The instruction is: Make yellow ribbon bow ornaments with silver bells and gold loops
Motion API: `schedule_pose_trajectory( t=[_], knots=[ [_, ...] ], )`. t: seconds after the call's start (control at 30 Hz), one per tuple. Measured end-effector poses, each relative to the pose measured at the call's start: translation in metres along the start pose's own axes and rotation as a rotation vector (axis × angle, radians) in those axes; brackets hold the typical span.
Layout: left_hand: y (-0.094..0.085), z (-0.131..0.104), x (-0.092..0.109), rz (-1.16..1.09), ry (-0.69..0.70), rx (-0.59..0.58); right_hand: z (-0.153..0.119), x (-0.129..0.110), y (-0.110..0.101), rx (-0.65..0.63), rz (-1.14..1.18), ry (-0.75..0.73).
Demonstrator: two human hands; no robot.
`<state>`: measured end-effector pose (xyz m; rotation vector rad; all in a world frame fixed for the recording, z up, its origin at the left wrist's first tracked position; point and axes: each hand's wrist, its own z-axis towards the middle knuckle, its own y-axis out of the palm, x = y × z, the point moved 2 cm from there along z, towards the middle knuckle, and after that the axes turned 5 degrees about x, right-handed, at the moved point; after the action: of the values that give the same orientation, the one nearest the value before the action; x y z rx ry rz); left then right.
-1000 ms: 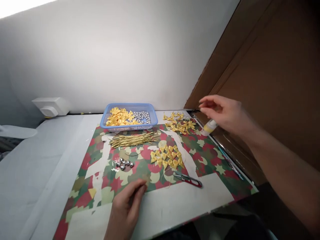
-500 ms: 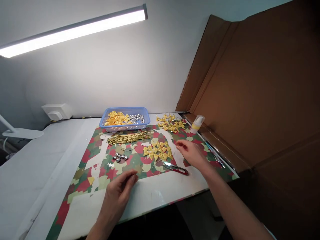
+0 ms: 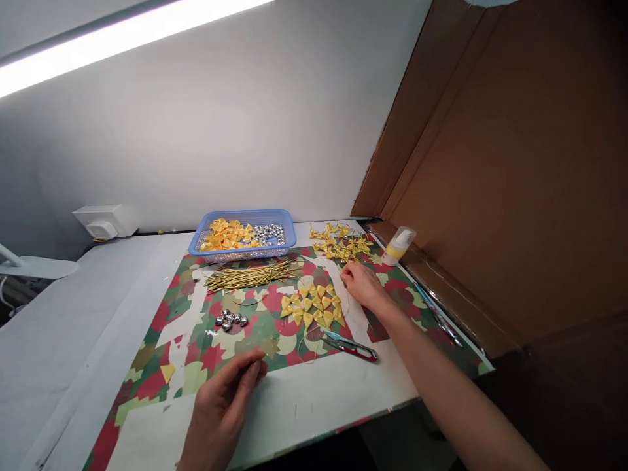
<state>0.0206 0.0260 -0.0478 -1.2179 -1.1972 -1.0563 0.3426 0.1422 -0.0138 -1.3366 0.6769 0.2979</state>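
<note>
My left hand (image 3: 223, 405) rests low over the front of the mat, thumb and fingers pinched together; whatever they hold, if anything, is hidden. Farther right, my right hand (image 3: 362, 284) is closed with curled fingertips just right of a cluster of yellow ribbon bows (image 3: 314, 304). What sits between those fingertips is too small to make out. Thread snips (image 3: 350, 345) lie below the bows, beside a thin loop of cord (image 3: 307, 353). Several silver jingle bells (image 3: 230, 320) are grouped left of the bows. Behind them is a bundle of gold twist ties (image 3: 248, 275).
At the back stands a blue basket (image 3: 289, 243) with yellow bows and silver bells. More bows with ties (image 3: 346, 247) are piled at the back right, near a small white bottle (image 3: 399, 246). A cardboard wall (image 3: 490, 163) borders the right side; a lone yellow piece (image 3: 167, 373) lies left.
My right hand has moved slightly away, toward the pile of tied bows. The left hand keeps its pinch with little movement. The whole view has shifted a little.
</note>
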Motion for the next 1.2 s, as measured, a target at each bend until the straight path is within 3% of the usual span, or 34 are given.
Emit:
schedule_pose_trajectory(
  t=[0.1, 0.23, 0.27, 0.37, 0.47, 0.57, 0.63, 0.8, 0.9, 1.03, 1.2],
  knots=[
    [0.008, -0.005, 0.012, -0.018, 0.007, -0.043, -0.02, -0.006, -0.022, 0.022, 0.218, -0.047],
    [0.04, -0.008, 0.055, -0.13, 0.093, -0.036, -0.061, -0.041, -0.04, -0.018, 0.506, -0.148],
    [0.052, -0.008, 0.066, -0.177, 0.063, -0.091, -0.072, -0.052, -0.042, -0.032, 0.558, -0.168],
    [0.085, -0.005, 0.094, -0.312, -0.033, -0.402, -0.097, -0.076, -0.046, -0.04, 0.643, -0.21],
    [0.095, -0.004, 0.099, -0.385, -0.148, -0.531, -0.109, -0.078, -0.054, 0.049, 0.61, -0.24],
    [0.079, -0.003, 0.086, -0.34, -0.213, -0.454, -0.113, -0.064, -0.063, 0.189, 0.484, -0.286],
    [0.062, -0.004, 0.075, -0.33, -0.247, -0.377, -0.117, -0.054, -0.065, 0.178, 0.567, -0.27],
    [0.034, -0.014, 0.059, -0.602, -0.604, -0.302, -0.132, -0.048, -0.057, 0.006, 1.336, 0.056],
    [0.023, -0.024, 0.06, -0.852, -0.808, -0.3, -0.136, -0.048, -0.051, -0.033, 1.605, 0.265],
    [0.007, -0.026, 0.057, -1.138, -0.827, -0.247, -0.137, -0.039, -0.045, 0.026, 1.608, 0.331],
    [0.0, -0.019, 0.046, -1.355, -0.72, -0.28, -0.147, -0.017, -0.028, 0.019, 1.359, 0.403]
  ],
)
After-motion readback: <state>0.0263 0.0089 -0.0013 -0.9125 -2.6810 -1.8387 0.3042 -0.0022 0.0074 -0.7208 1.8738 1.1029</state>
